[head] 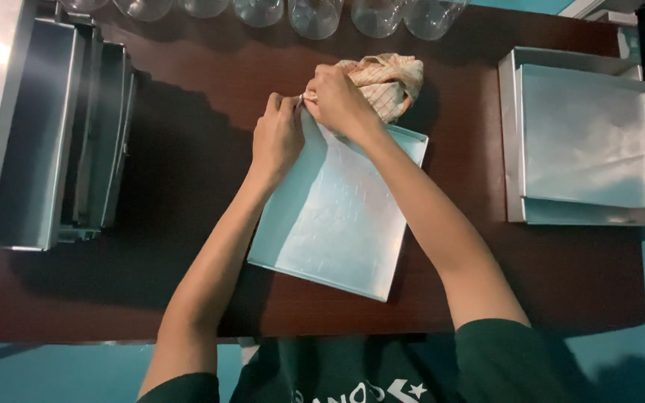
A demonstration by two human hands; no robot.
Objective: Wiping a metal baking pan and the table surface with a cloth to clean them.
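A shallow rectangular metal tray [337,216] lies tilted on the dark brown table [188,149] in front of me. My left hand [278,138] grips the tray's far left corner. My right hand [337,101] is closed on a checked beige cloth [390,82] and presses it against the tray's far edge. Most of the cloth bunches up beyond my right hand. Both forearms reach over the tray from the near side.
Several metal trays [61,134] stand on edge at the table's left. Two stacked flat trays [591,142] lie at the right. A row of clear glasses [315,15] lines the far edge. A teal floor shows around the table.
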